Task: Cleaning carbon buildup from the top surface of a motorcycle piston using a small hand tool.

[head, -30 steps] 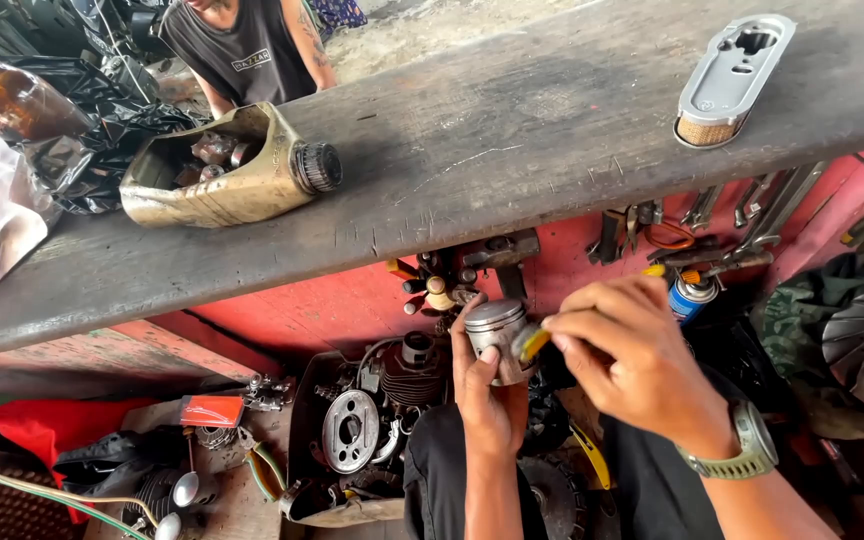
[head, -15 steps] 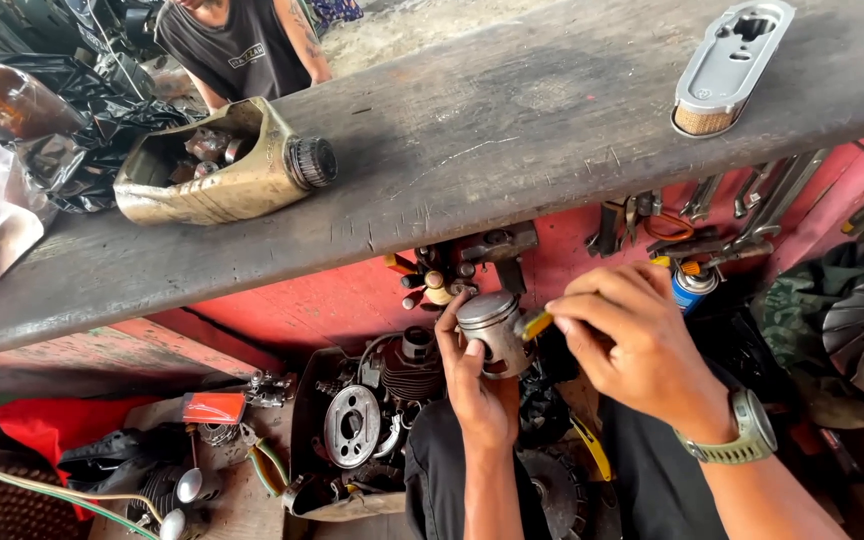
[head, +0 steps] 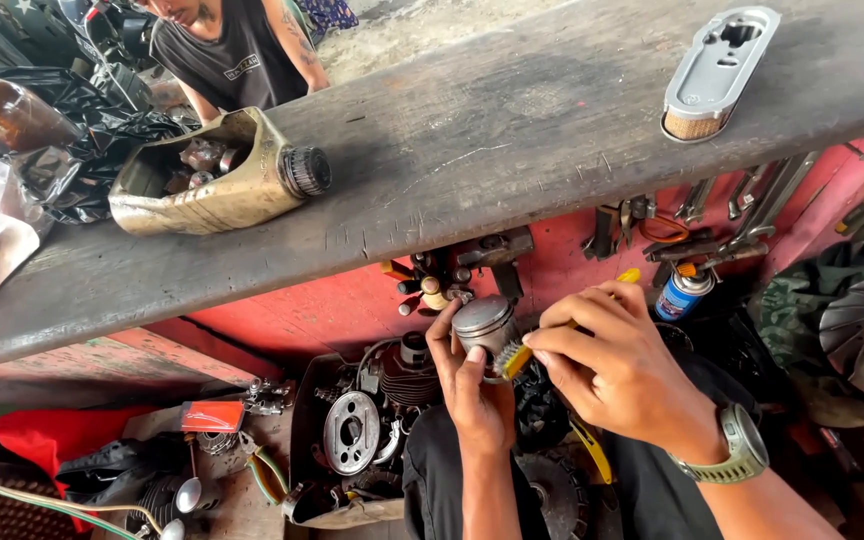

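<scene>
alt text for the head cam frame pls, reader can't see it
The left hand holds up a round grey metal piston while the right hand, wearing a green wristwatch, presses a yellow-handled brush to its side. Above runs a worn grey wooden plank bearing a cut-open tan plastic jug; engine parts lie below.

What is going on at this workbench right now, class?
A person holds a metal piston in the left hand and presses a yellow-handled brush, held in the right hand, against its side. They work below a worn wooden plank bearing a cut-open jug of parts. Another person sits beyond.
</scene>
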